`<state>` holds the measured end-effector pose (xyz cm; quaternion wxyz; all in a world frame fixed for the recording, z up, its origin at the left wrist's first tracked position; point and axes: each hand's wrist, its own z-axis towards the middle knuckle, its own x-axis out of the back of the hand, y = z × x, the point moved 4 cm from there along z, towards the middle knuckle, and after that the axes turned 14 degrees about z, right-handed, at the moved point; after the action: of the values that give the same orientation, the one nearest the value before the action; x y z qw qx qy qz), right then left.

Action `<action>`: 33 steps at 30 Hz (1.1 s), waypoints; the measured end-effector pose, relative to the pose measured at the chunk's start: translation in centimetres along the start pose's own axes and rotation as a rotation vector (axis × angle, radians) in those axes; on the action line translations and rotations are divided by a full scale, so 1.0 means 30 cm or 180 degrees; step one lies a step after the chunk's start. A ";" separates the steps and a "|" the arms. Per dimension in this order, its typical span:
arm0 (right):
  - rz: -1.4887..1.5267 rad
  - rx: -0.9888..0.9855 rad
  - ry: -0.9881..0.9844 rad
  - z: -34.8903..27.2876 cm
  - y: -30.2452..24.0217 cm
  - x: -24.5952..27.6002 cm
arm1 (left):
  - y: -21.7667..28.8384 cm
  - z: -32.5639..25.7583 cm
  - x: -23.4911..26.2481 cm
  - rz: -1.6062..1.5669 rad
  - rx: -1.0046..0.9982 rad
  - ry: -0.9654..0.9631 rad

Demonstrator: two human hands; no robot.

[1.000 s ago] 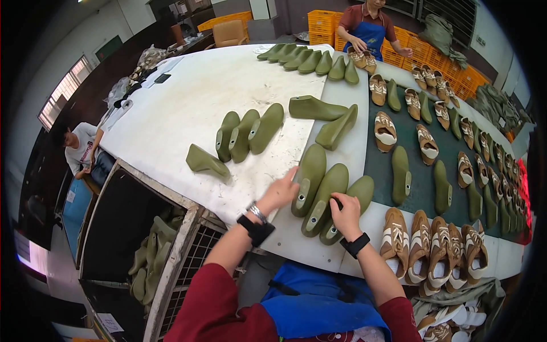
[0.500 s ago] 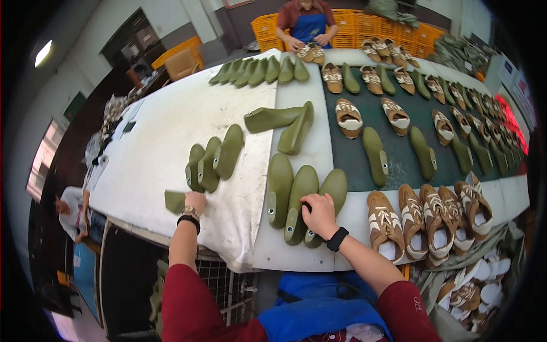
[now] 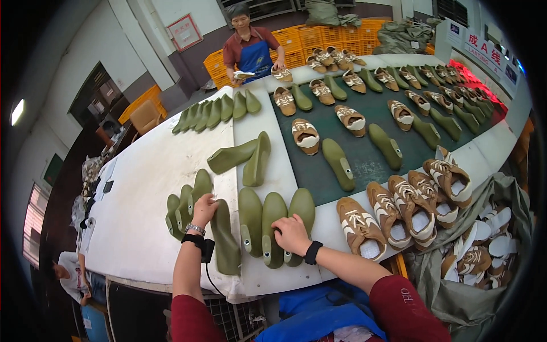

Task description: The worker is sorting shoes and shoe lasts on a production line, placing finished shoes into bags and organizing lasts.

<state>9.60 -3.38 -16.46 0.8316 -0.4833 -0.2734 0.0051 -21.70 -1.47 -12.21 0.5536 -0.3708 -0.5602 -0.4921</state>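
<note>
My left hand (image 3: 204, 211) is closed at the toe end of a green shoe last (image 3: 226, 242), which points away from me near the seam of the white tabletop. Just right of it, three more lasts lie side by side: a left one (image 3: 249, 214), a middle one (image 3: 273, 214) and a right one (image 3: 302, 203). My right hand (image 3: 292, 233) is curled over the right last, its thumb reaching onto the middle one; something black covers the thumb tip. Beyond my left hand, several lasts (image 3: 186, 205) lean together. Two others (image 3: 232, 155) touch at an angle farther off.
Brown-and-white shoes (image 3: 358, 228) line the near right edge. More shoes and lasts stand on the dark green surface (image 3: 302, 171). A row of lasts (image 3: 213, 113) is at the far left. A co-worker (image 3: 253, 54) stands opposite. A sack (image 3: 456, 285) of shoes hangs at right.
My left hand has moved the last rightward and turned it from sideways to pointing away, beside the three lasts. My right hand stays on them. The whole view has shifted.
</note>
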 end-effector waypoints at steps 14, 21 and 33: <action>0.0101 0.0009 -0.0038 0.002 0.009 0.035 | 0.253 -0.440 -0.178 0.0912 0.0330 -0.0020; 0.0023 0.0004 -0.0006 -0.021 -0.003 0.026 | 0.262 -0.555 -0.114 0.0340 0.0649 -0.0016; 0.0522 0.0084 -0.0736 0.042 0.099 0.044 | 0.161 -0.461 -0.171 -0.4566 0.1232 -0.0658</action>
<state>10.91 -0.41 -17.79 0.7976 -0.4893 -0.3269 0.1322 -12.97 -12.95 -17.92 0.0969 0.1451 -0.7902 -0.5876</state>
